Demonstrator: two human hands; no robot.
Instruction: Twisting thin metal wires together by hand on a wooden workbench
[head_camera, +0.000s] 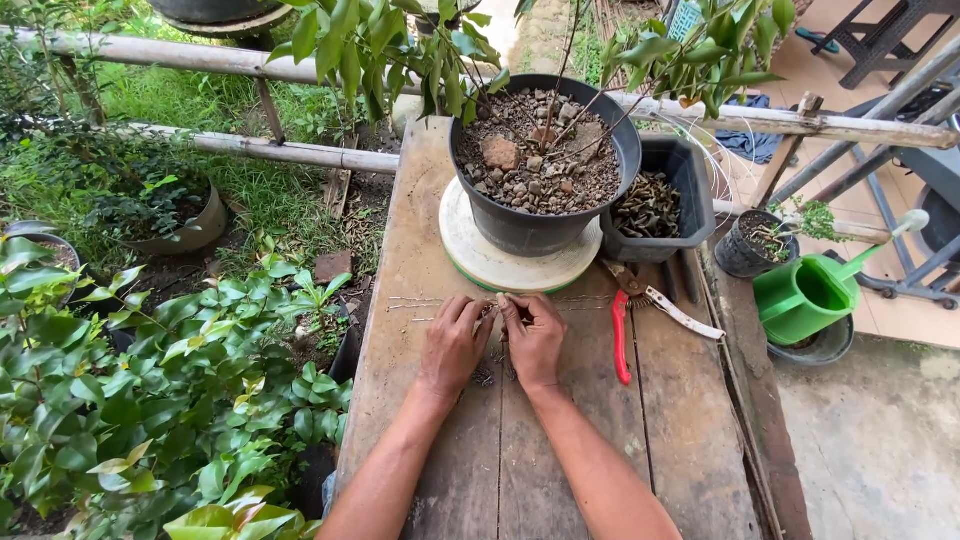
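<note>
My left hand (452, 345) and my right hand (535, 340) rest side by side on a worn wooden table (440, 250), fingertips pinched on thin wire strands (420, 303) that lie across the boards. The strands stick out to the left and right of both hands. Small dark wire bits (484, 377) lie just under my palms. Directly beyond the hands stands a black pot (545, 225) filled with gravel and a thin-stemmed plant, on a round white turntable (470, 245).
Red-handled pruning shears (630, 320) lie right of my right hand. A square black tub (685, 170) of dry scraps sits beside the pot. A green watering can (805, 295) and small potted plant (755, 245) stand right of the table. Leafy bushes (170, 390) and bamboo rails (280, 150) lie left.
</note>
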